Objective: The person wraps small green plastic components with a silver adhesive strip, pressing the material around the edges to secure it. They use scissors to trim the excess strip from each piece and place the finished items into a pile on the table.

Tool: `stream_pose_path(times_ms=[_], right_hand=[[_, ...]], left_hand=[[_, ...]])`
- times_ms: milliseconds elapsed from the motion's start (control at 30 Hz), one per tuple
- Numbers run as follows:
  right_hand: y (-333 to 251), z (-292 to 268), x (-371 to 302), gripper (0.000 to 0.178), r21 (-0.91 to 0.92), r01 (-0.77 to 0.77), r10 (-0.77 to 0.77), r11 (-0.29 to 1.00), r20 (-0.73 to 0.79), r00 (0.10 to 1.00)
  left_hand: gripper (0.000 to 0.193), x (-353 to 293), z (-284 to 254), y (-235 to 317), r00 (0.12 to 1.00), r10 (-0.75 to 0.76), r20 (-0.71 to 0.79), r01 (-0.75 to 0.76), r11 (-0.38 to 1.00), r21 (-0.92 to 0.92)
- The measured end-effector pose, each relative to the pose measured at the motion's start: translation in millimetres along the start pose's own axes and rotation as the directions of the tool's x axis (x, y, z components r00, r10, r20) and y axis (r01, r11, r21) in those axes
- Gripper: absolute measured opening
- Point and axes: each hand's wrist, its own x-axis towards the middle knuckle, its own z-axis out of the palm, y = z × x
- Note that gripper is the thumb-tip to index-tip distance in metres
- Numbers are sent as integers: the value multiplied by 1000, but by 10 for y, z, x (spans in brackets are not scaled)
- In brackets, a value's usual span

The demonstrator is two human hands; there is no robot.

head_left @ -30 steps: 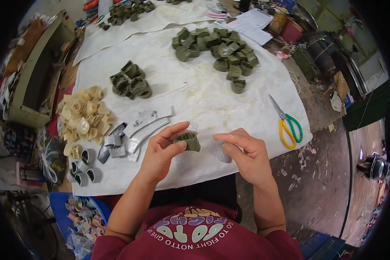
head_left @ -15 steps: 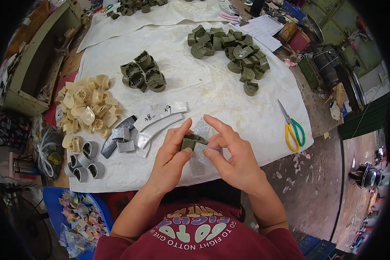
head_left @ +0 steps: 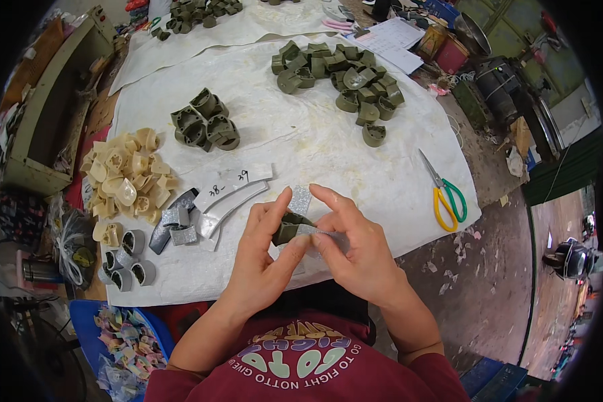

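Your left hand (head_left: pixel 256 258) was grasping a hollow green piece (head_left: pixel 285 233) between its thumb and fingers, above the near part of the white-covered worktop (head_left: pixel 382 167). Your right hand (head_left: pixel 356 249) was just beside it, pinching a glittery silver strip (head_left: pixel 308 230) against the side of this piece, and both thumbs were near each other there. Between the tips of your index fingers a silver patch (head_left: pixel 301 199) was visible; I cannot tell if it belonged to the same strip.

To the left of your left hand lay pale curved strips (head_left: pixel 238 189), and farther left a heap of cream pieces (head_left: pixel 127 177) and some grey-wrapped pieces (head_left: pixel 143 273). Beyond your hands stood a small green cluster (head_left: pixel 211 124) and, more to the right, a bigger green heap (head_left: pixel 342 67). The scissors (head_left: pixel 441 181) lay to the right of your right hand.
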Motion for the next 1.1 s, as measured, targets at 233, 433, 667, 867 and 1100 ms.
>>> stream_pose_path(times_ms=[233, 433, 667, 867, 1100], right_hand=[[238, 52, -127, 48, -350, 219, -335, 911, -313, 889], [529, 413, -446, 50, 936, -228, 306, 267, 142, 941], [689, 323, -272, 20, 991, -44, 310, 128, 2, 951], [700, 278, -282, 21, 992, -123, 342, 15, 110, 933], [701, 268, -291, 27, 997, -76, 344, 0, 72, 936]], left_hand=[[74, 24, 145, -131, 956, -30, -293, -37, 975, -220], [86, 43, 305, -145, 960, 44, -277, -140, 931, -337], [90, -76, 387, -43, 978, -64, -198, -46, 862, -505], [89, -113, 395, -71, 990, 6, -144, -60, 924, -377], [89, -7, 317, -120, 998, -52, 28, 57, 975, -216]])
